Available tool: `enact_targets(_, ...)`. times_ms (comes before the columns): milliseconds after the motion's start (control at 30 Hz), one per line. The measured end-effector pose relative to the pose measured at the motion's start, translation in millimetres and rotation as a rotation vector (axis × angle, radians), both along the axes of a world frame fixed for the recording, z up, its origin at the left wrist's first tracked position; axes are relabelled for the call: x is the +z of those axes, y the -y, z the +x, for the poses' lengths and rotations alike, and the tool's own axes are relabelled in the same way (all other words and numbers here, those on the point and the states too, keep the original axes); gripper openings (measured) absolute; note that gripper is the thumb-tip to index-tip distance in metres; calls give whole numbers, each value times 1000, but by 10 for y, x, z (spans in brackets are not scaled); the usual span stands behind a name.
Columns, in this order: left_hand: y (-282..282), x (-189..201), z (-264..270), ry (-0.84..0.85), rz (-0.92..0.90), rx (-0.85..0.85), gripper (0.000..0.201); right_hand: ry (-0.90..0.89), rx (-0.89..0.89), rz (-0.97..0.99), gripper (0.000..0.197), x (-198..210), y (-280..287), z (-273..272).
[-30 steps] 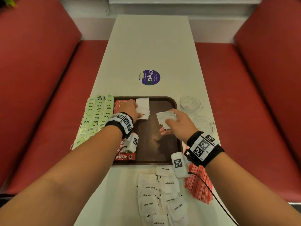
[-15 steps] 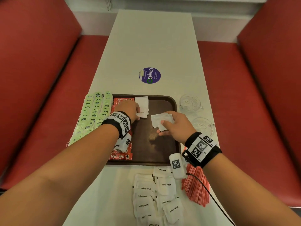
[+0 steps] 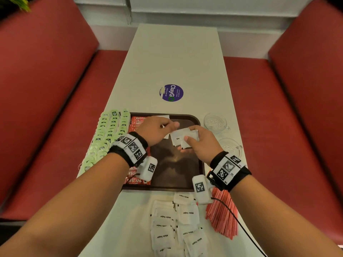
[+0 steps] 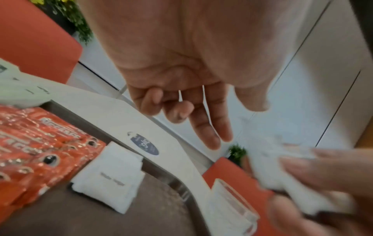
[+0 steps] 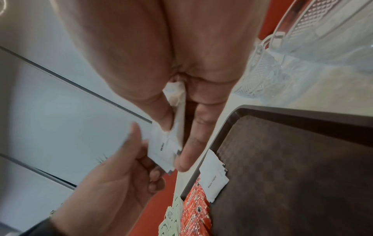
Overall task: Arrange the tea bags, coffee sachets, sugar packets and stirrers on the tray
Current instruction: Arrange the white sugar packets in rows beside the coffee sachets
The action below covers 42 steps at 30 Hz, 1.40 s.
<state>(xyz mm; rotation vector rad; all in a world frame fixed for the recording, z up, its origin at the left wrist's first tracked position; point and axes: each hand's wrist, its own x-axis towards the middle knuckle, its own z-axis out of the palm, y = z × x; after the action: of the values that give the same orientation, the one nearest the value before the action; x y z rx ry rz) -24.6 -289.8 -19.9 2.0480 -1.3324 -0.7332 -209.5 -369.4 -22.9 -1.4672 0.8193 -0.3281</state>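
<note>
My right hand [image 3: 189, 134] pinches a few white sugar packets [image 3: 177, 138] above the brown tray [image 3: 178, 169]. The left hand [image 3: 168, 127] hovers just left of them, its thumb and two fingers stretched toward the packets [image 5: 162, 151] and holding nothing. A small stack of sugar packets [image 4: 113, 174] lies at the tray's far end beside the red coffee sachets [image 3: 136, 121], which run down the tray's left side. Green tea bags [image 3: 109, 130] lie in rows on the table left of the tray. Loose sugar packets [image 3: 178, 225] and red stirrers [image 3: 222, 216] lie on the near side of the tray.
Two glass cups [image 3: 215, 122] [image 3: 230, 147] stand on the table right of the tray. A round purple sticker [image 3: 171, 93] marks the table beyond it. Red bench seats [image 3: 55, 108] flank the narrow white table.
The left hand has come off the sugar stack on the tray and moved right toward the right hand. The right hand has lifted its packets and brought them left.
</note>
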Motion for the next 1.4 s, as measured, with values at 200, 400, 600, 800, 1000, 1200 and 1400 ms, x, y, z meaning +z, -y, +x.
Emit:
enact_targets(200, -189, -7, -78, 50, -46, -60, 12, 45, 42, 37, 27, -5, -54, -1)
enact_targets(400, -236, -42, 89, 110, -43, 9, 14, -108, 28, -151, 30, -12, -39, 3)
enact_targets(600, -242, -32, 33, 82, -65, -57, 9, -151, 112, -363, 12, -39, -43, 95)
enact_targets(800, -171, -64, 163, -27, -66, 63, 25, -201, 89, -329, 12, -77, -9, 138)
enact_targets(1000, 13, -271, 533, 187, 50, 303, 23, -174, 15, -122, 9, -34, 14, 96)
enact_targets(1200, 181, -504, 582, 273, 328, 151, 32, -150, 3, -69, 10, -24, 73, 21)
enact_targets(1400, 300, -658, 511, 398, 429, 118, 38, -158, 33, -109, 14, -75, 102, -66)
